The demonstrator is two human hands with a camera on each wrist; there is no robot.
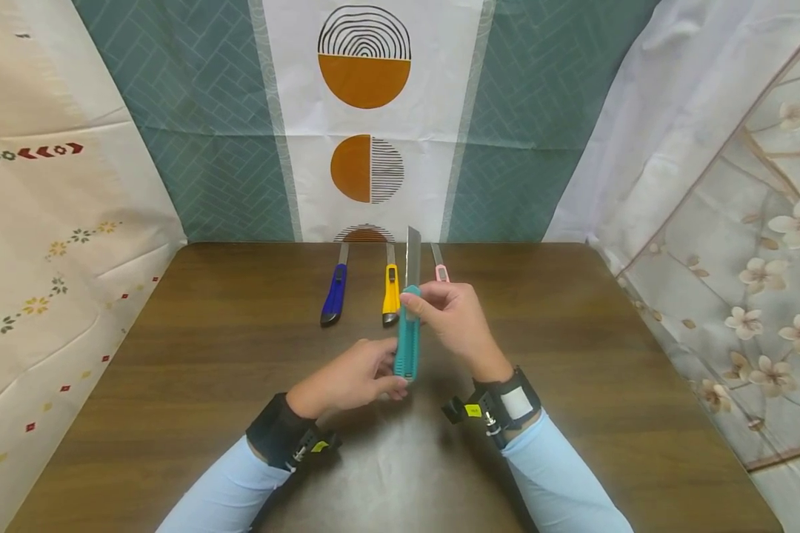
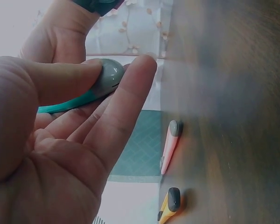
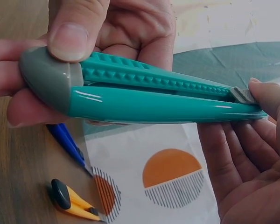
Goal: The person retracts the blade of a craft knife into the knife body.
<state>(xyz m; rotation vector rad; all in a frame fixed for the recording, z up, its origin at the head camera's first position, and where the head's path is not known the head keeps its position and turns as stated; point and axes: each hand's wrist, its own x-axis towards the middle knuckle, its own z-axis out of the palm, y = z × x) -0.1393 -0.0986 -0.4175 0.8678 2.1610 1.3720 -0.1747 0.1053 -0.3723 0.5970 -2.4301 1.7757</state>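
Both hands hold a teal box cutter (image 1: 408, 348) upright above the table, its long blade (image 1: 413, 257) extended at the top. My left hand (image 1: 356, 374) pinches the lower end; the right wrist view shows that thumb on the grey end cap (image 3: 49, 81). Nearer the blade, my right hand (image 1: 463, 322) grips the upper handle, its thumb at the grey slider (image 3: 242, 95). Beyond the hands lie a blue box cutter (image 1: 335, 295), a yellow box cutter (image 1: 390, 291) and a pink box cutter (image 1: 442, 274), each with its blade out. The right hand partly hides the pink one.
The brown wooden table (image 1: 240, 355) ends at a patterned cloth (image 1: 227, 148) hanging along its back edge. A floral curtain (image 1: 760, 296) borders the right side, and a cream printed cloth (image 1: 60, 281) the left. Both wrists wear black straps with cameras.
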